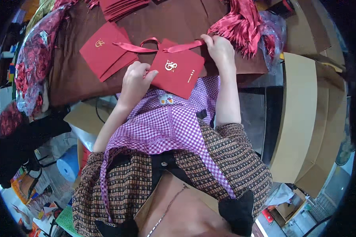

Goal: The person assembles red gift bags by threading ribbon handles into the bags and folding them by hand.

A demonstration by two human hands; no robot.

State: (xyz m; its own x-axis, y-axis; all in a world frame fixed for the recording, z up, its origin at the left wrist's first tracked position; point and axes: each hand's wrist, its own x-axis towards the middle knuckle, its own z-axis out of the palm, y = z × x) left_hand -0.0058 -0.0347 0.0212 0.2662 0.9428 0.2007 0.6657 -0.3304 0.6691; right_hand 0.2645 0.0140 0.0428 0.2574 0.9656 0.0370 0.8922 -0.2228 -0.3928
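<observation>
A small red paper bag (177, 68) with gold print lies tilted at the table's near edge, a thin loop at its top. My left hand (136, 81) is closed at the bag's left edge, thumb toward its front; the other fingers are curled and partly hidden. A shiny red ribbon (184, 46) runs across the bag's top, its other end reaching left past the loop. Between thumb and fingers my right hand (221, 50) pinches the ribbon's right end, pulled out straight. Several more red paper bags (103, 46) lie overlapping to the left.
Brown cloth (73, 75) covers the table. A stack of red bags (120, 10) sits at the far side. Loose red ribbons (241, 29) are heaped at the right, and a clear plastic bag (37, 59) of red material hangs left. An open cardboard box (298, 114) stands right.
</observation>
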